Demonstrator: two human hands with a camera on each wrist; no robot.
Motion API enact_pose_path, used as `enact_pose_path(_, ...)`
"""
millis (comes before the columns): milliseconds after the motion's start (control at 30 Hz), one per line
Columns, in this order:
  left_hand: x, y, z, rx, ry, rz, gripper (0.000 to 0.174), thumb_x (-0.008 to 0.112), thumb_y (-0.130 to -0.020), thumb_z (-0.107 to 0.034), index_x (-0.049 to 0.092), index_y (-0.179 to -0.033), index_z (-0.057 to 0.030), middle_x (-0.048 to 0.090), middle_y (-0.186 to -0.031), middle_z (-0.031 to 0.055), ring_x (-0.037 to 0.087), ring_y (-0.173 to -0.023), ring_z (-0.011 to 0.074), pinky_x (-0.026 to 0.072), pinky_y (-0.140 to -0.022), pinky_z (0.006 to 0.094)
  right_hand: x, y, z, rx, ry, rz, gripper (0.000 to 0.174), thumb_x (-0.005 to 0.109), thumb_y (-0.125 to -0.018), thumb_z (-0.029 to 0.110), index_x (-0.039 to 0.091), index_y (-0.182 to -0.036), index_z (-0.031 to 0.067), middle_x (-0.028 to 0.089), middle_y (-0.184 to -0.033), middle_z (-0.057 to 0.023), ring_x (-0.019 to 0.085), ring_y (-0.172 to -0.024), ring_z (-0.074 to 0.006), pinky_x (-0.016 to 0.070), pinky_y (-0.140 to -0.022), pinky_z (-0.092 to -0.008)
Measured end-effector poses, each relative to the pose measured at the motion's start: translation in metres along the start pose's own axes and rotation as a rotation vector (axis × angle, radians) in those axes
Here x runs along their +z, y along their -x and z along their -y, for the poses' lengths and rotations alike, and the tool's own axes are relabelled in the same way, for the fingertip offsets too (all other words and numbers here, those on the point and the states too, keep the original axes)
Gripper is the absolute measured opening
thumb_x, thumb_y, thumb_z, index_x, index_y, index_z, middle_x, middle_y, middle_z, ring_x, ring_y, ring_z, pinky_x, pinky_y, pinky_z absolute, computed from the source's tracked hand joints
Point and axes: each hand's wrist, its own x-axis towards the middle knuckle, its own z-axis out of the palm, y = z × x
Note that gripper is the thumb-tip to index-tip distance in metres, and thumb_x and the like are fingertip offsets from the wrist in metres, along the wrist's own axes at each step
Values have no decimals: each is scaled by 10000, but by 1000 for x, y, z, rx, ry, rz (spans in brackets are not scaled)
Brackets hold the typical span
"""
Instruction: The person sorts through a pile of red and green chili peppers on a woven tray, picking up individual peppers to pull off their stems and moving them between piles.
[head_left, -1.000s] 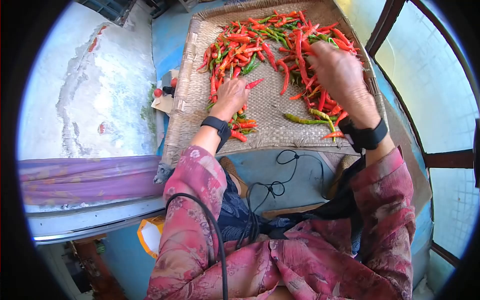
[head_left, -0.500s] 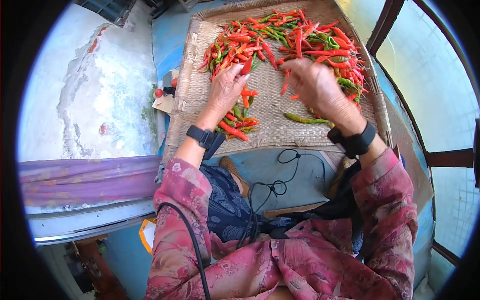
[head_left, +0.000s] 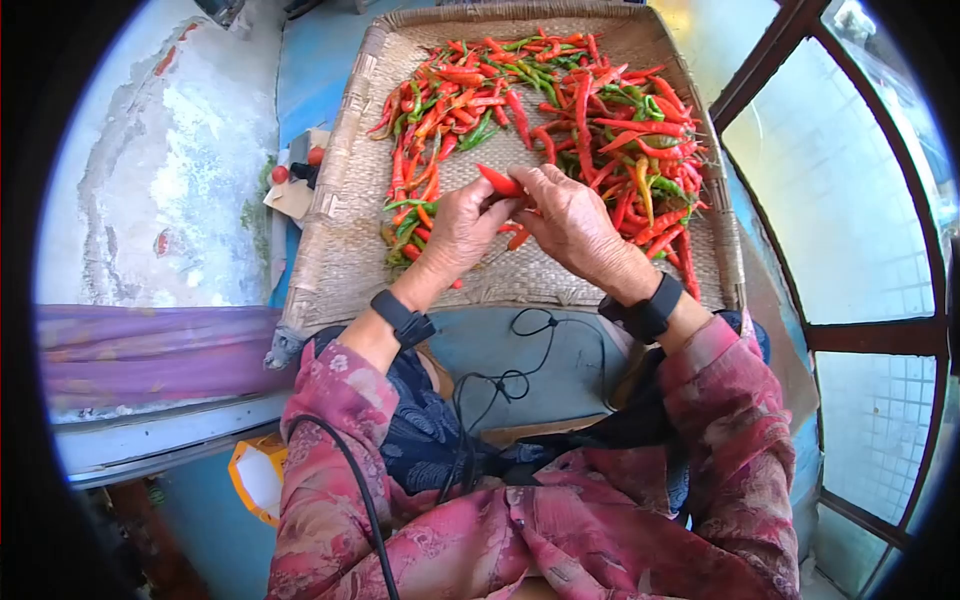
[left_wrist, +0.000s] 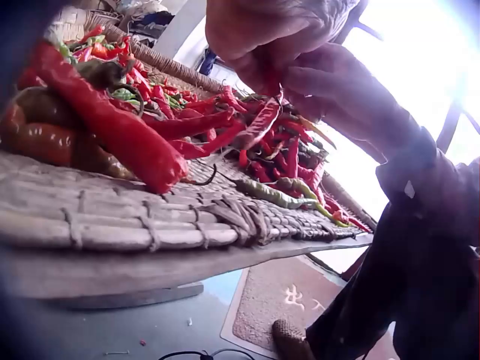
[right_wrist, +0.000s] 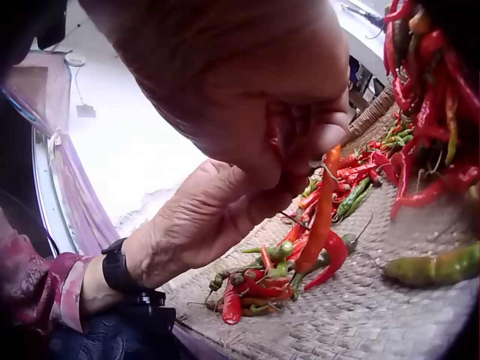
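In the head view my left hand [head_left: 462,232] and my right hand [head_left: 575,222] meet above the woven tray. Between their fingertips they pinch a red chili pepper [head_left: 500,182], its pointed end sticking up past the left hand. An orange-red chili [right_wrist: 324,206] shows below the right fingers in the right wrist view. The curled fingers hide part of what they hold. Red and green chilies lie in a larger heap [head_left: 640,140] on the right and a looser heap [head_left: 440,95] on the left. A few more [right_wrist: 259,289] sit near the left hand.
The woven tray [head_left: 325,205] has a raised rim, with a blue floor [head_left: 480,345] below its near edge. A black cable [head_left: 510,385] lies looped there. Brown-framed window panes [head_left: 840,190] stand to the right, and a stained white wall [head_left: 180,150] to the left.
My right hand has left the right-hand heap and moved left to meet my left hand. The left hand, with the red chili, has come nearer to me. The head view has shifted slightly.
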Motion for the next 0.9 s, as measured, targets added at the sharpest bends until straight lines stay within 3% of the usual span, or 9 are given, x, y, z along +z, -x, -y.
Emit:
enact_pose_path(167, 1, -1, -4, 40, 345, 5, 161, 620, -883, -114, 563, -990, -9, 654, -897, 47, 625, -833, 101, 511, -723, 262, -8, -6, -5, 71, 222, 37, 176, 642, -787, 189, 541, -818, 47, 597, -773, -146, 627, -684, -333, 504, -565, -427)
enact_pose_path(300, -14, -6, -5, -83, -112, 112, 289, 655, -850, -177, 536, -1054, -11, 631, -996, 100, 617, -899, 188, 499, -786, 300, -50, -34, -18, 161, -30, -264, 203, 654, -798, 204, 607, -739, 16, 608, -660, -180, 627, -594, -297, 489, -553, -398)
enact_pose_path(367, -6, -2, 16, 380, -812, 119, 461, 706, -783, -292, 533, -1113, -21, 574, -1118, 135, 543, -1041, 280, 453, -890, 373, -75, -47, -33, 287, 17, -337, 205, 640, -814, 200, 623, -755, 4, 623, -662, -178, 623, -577, -256, 479, -551, -380)
enact_pose_path(400, 0, 1, 15, 206, -766, 256, 565, 702, -759, -335, 509, -1186, -18, 500, -1224, 191, 447, -1157, 338, 389, -971, 425, -82, -50, -44, 328, 32, -401, 214, 630, -821, 207, 622, -772, -1, 621, -652, -167, 615, -570, -248, 476, -553, -382)
enact_pose_path(500, 16, 12, 31, 301, -936, 226, 579, 700, -764, -301, 492, -1226, -21, 513, -1213, 179, 468, -1123, 347, 405, -955, 414, -99, -51, -73, 457, 215, -435, 259, 602, -845, 230, 630, -883, -25, 612, -626, -141, 594, -555, -237, 472, -565, -388)
enact_pose_path(633, 15, 3, 35, 296, -1003, 306, 398, 694, -753, -215, 559, -1088, -49, 558, -1014, 132, 517, -1013, 322, 451, -829, 424, -94, -44, -60, 274, 152, -537, 328, 602, -852, 220, 615, -1039, -50, 605, -624, -140, 600, -572, -215, 488, -581, -372)
enact_pose_path(700, 13, -2, 41, 286, -953, 291, 333, 690, -749, -192, 568, -1029, -59, 559, -963, 128, 534, -967, 321, 453, -794, 428, -84, -40, -38, 277, 174, -523, 319, 604, -851, 173, 600, -1092, -35, 622, -650, -144, 607, -584, -195, 505, -613, -350)
enact_pose_path(767, 10, -3, 43, 277, -902, 276, 269, 685, -745, -168, 578, -970, -68, 561, -911, 123, 551, -921, 321, 456, -759, 431, -69, -32, -28, 193, 55, -247, 333, 609, -835, 129, 581, -1141, -1, 643, -724, -164, 635, -637, -239, 521, -660, -349)
enact_pose_path(900, -4, -11, 24, 252, -664, 172, 158, 638, -770, -150, 562, -867, -51, 581, -803, 146, 589, -813, 338, 472, -694, 443, -17, -10, -32, -82, 119, 34, 246, 573, -785, 60, 583, -1029, 31, 613, -863, -187, 621, -755, -370, 519, -672, -430)
